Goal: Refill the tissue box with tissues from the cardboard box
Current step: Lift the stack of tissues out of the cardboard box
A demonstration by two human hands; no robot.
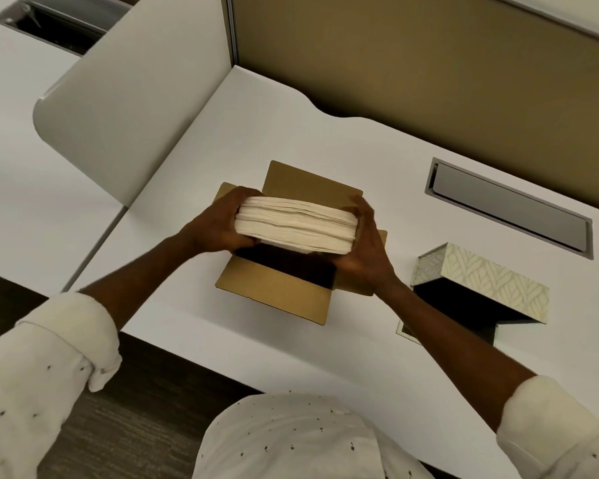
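Observation:
A thick stack of cream tissues (296,224) is held just above the open brown cardboard box (281,292), whose flaps are spread out on the white desk. My left hand (218,224) grips the stack's left end and my right hand (363,247) grips its right end. To the right lies the leaf-patterned tissue box (481,274), tipped so that its dark open inside faces me. My right forearm crosses in front of its near corner.
The white desk (222,140) ends close to my body. A grey cable hatch (509,209) is set into the desk behind the tissue box. A tan partition wall (429,63) stands at the back, and a pale rounded divider panel (125,98) stands at the left.

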